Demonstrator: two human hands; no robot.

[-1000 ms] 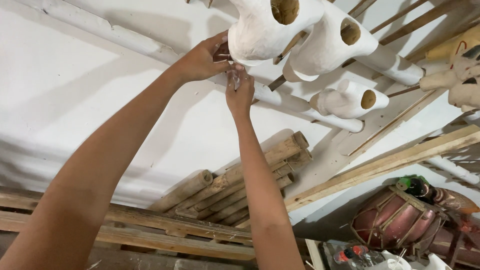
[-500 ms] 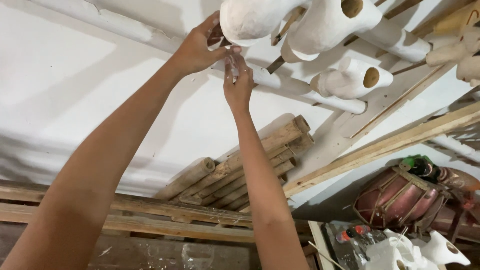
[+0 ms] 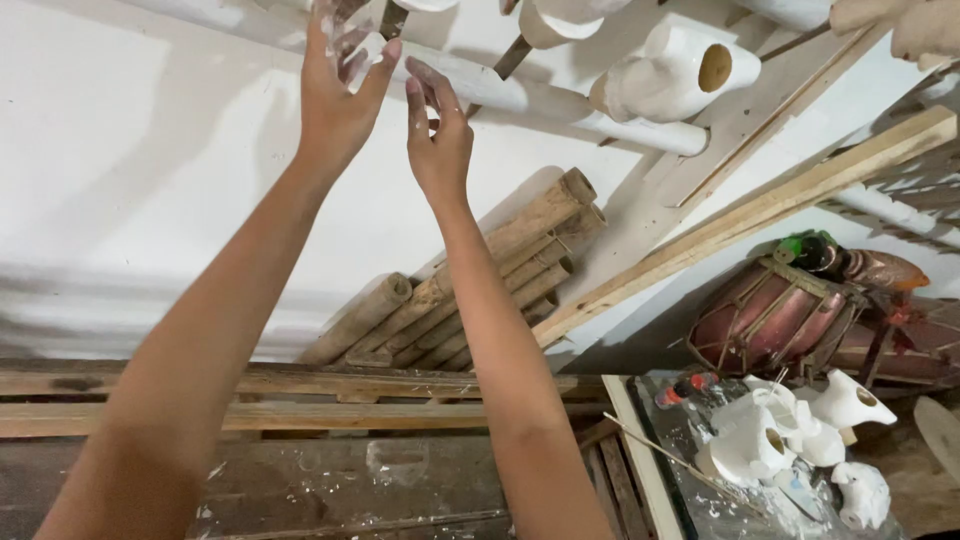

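A white rack pipe (image 3: 560,105) is reached: left hand (image 3: 340,90) touching, fingers spread; right hand (image 3: 437,135) open, five o'clock.

Left hand (image 3: 338,95), right hand (image 3: 438,140): bare, no gloves, rings or watch; white dusty smears on fingers; forearms unsleeved.

Both hands were raised to a white pipe (image 3: 520,95): left hand (image 3: 340,85) with fingers spread, right hand (image 3: 437,135) just beside it. White casts (image 3: 675,75) hung above bamboo poles (image 3: 470,290); more casts (image 3: 790,435) lay below.
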